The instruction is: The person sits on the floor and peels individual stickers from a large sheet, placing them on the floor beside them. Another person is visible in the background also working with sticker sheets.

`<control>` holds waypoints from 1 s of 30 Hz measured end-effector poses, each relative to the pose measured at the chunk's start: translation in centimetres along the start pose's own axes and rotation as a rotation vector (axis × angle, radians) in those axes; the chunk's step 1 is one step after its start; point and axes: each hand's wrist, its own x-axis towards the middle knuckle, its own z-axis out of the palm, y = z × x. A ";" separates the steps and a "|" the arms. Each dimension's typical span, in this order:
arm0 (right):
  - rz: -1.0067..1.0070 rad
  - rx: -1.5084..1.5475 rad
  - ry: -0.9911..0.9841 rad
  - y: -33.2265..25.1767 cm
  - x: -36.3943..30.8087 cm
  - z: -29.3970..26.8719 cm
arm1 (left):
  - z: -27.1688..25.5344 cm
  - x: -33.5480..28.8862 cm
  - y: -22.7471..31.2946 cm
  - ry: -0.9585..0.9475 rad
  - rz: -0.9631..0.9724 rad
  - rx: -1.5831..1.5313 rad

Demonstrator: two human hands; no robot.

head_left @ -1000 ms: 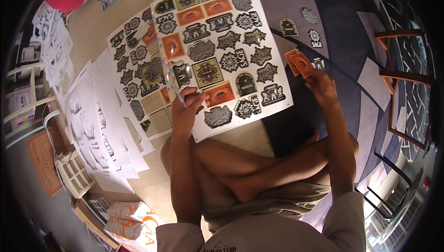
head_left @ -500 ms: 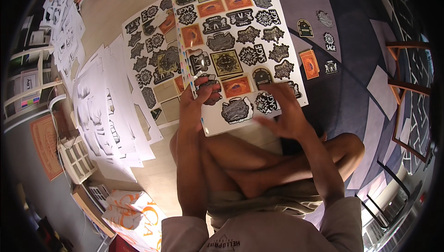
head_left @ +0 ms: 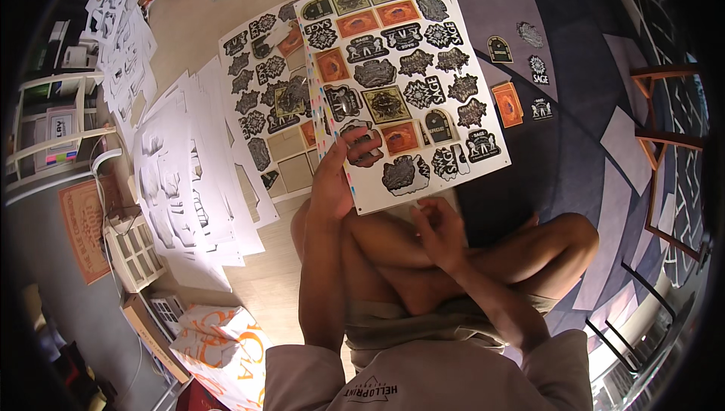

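My left hand grips the lower left edge of a stack of sticker sheets, its fingers lying over the top sheet. Printed on that white sheet are black-and-white, orange and gold-and-black stickers, among them an arch-shaped sticker and a gold square sticker. Near the bottom edge, a few stickers, such as a black-and-white sticker, sit askew from their outlines. Just below the sheet, above my crossed legs, my right hand is apart from it, its fingers loosely bent and nothing visible in them.
Another sticker sheet with cut-out gaps lies to the left, beside a pile of white cut-out sheets. Loose stickers, including an orange card-shaped sticker, lie on the dark carpet at right. A white-and-orange bag stands lower left.
My right hand has drawn back from the sheet's lower stickers toward my lap, its fingers bending in. The sheets and my left hand appear slightly further right; the whole view has shifted too.
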 end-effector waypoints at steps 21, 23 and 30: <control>0.234 0.052 0.189 0.3 0.7 -14.1 | 0.0 -0.3 2.2 0.318 0.055 0.357; 0.203 -0.064 0.209 0.1 2.2 -16.5 | 1.1 -0.4 1.3 0.654 0.534 1.112; 0.174 -0.548 0.134 1.4 6.3 -20.4 | 11.1 3.6 -8.4 0.069 0.809 1.680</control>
